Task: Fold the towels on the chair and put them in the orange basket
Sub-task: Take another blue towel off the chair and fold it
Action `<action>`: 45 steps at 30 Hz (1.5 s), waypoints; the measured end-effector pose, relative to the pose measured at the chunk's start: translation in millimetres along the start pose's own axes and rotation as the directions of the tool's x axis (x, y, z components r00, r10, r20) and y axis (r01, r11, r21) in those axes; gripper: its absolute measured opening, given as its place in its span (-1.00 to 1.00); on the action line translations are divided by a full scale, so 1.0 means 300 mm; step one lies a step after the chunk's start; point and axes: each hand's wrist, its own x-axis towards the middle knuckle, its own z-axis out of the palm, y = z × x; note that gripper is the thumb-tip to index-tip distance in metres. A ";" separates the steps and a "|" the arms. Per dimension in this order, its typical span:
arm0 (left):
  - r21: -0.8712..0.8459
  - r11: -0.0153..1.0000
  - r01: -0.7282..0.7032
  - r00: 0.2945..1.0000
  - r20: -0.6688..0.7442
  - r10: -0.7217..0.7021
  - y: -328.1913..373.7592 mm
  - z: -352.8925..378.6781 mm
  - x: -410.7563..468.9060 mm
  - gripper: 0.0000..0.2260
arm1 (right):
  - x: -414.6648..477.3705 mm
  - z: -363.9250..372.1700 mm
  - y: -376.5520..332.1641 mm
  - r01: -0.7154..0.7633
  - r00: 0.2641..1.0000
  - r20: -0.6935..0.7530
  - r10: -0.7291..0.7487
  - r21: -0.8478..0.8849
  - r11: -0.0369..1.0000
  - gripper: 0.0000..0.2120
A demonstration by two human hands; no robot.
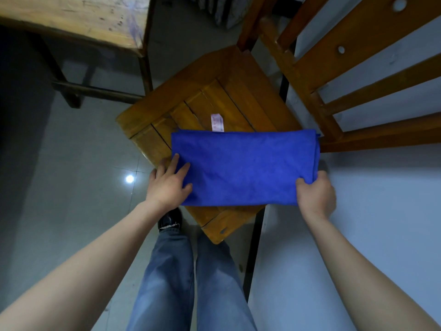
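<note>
Wooden chair seat [202,96] | folded blue towel [243,166] on it | left hand [168,182] flat on towel | right hand [315,194] pinching corner

Grey glossy tile floor [71,163] is mirroring one round light spot [129,179]. Worn wooden table [71,17] is standing top left, dark legs & crossbar [95,90] showing underneath. Orange-brown wooden chair [214,91] is sitting centre, just beside pale wall [381,187] on rt. Black skirting strip [254,247] is running along wall's base. Slatted wooden frame [362,41] w/ round holes is rising against wall.
</note>
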 end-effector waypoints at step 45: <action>0.319 0.925 -0.207 0.907 -0.291 0.304 -0.055 0.138 0.098 -0.28 | -0.130 0.377 -0.119 0.836 0.531 0.478 -0.700 -0.429 0.341 -0.27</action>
